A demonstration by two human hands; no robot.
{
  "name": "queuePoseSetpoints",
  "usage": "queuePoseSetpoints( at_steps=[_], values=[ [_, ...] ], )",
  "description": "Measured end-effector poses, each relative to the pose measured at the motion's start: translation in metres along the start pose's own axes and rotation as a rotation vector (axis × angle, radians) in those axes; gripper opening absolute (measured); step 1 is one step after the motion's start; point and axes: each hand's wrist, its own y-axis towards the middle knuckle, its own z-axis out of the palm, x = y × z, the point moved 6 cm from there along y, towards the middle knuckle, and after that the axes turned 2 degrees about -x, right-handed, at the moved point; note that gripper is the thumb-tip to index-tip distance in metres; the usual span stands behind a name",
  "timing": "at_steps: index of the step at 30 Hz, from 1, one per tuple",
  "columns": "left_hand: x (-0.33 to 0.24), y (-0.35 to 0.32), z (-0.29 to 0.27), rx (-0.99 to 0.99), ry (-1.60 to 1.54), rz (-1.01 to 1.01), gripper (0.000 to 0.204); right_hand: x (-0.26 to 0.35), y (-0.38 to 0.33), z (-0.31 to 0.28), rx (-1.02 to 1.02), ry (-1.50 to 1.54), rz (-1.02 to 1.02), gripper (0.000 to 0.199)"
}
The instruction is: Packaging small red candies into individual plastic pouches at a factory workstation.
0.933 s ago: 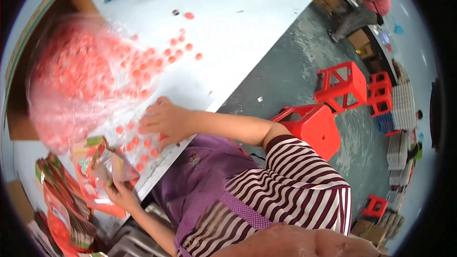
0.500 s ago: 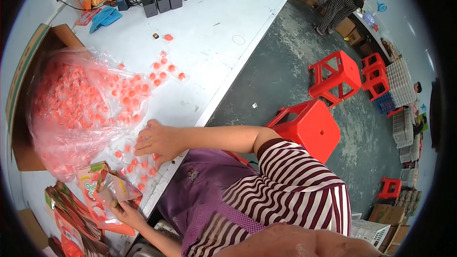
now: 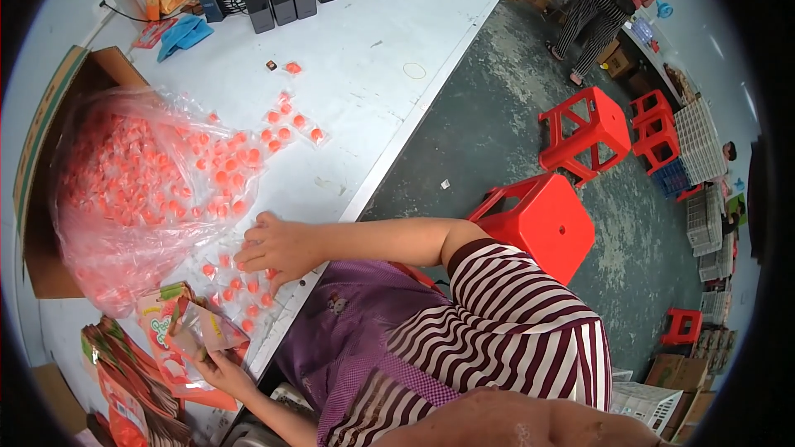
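My left hand grips the near side of a pouch with a greyish, see-through upper part, its fingers partly hidden. That pouch lies over red-and-white printed pouches at the table's near edge. My right hand rests palm down with fingers bent and apart, over a scatter of small clear-wrapped red candies. One red candy shows by its thumb; what lies under the palm is hidden. Beyond both hands, a large clear plastic bag of the same candies spills onto the table.
A cardboard box stands behind the bag. Fanned pouches lie at the lower left. Black power-bank-like devices with cables and a blue cloth are at the far end. Red stools and another person are to the right.
Both my hands stay almost where they were. The view has shifted very slightly. The person in the background has stepped, with a foot now farther forward.
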Motion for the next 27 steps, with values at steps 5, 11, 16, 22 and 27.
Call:
queuePoseSetpoints(
  at_steps=[5,11,16,22,27],
  values=[
    [0.006,0.0,0.001,0.013,-0.025,-0.042,0.016,-0.002,0.001,-0.001,0.027,0.014,0.003,0.055],
    [-0.008,-0.001,0.003,0.01,0.004,-0.042,0.018,0.0,0.001,-0.002,0.048,-0.002,0.039,0.051],
    [-0.004,-0.008,-0.012,-0.046,-0.02,-0.066,0.023,0.006,0.004,0.0,-0.02,0.092,-0.026,0.044],
    [-0.008,-0.002,-0.011,-0.086,0.13,-0.028,0.021,-0.008,-0.004,0.001,0.165,-0.073,0.053,0.024],
    [-0.055,0.004,-0.021,-0.066,0.104,0.013,0.009,-0.004,0.002,-0.011,0.04,-0.009,0.064,0.01]
  ],
)
